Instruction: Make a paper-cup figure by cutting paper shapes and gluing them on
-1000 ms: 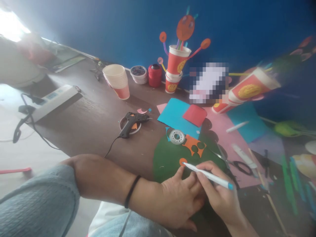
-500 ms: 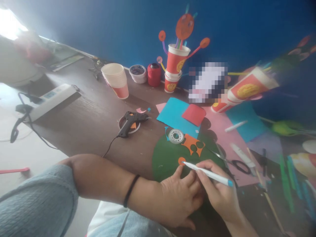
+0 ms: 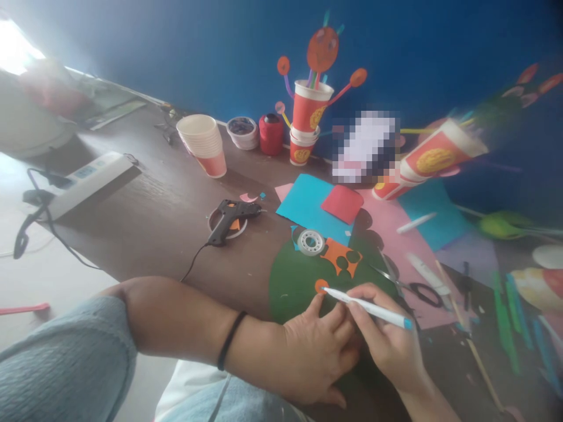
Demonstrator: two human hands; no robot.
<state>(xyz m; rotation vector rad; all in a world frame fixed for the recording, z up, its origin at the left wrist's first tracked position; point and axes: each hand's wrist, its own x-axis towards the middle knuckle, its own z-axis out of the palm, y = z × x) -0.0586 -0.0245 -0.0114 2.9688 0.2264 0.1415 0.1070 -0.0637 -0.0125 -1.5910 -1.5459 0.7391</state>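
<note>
My right hand grips a white felt-tip marker with a blue end. The marker's tip touches a small orange paper circle, which lies on a round green sheet. My left hand rests on the green sheet with its fingers spread, one fingertip at the lower edge of the circle. Just beyond are an orange paper scrap with round holes and a roll of tape. To the right of the scrap lie scissors, partly behind my right hand.
A black glue gun rests on a ring at centre left, its cord running toward my forearm. Blue paper and a red sheet lie farther back. Stacked paper cups, decorated cups and a power strip stand around the table.
The whole view has shifted slightly, so things sit a little farther left. Both hands, the marker and the orange circle keep nearly the same positions relative to each other.
</note>
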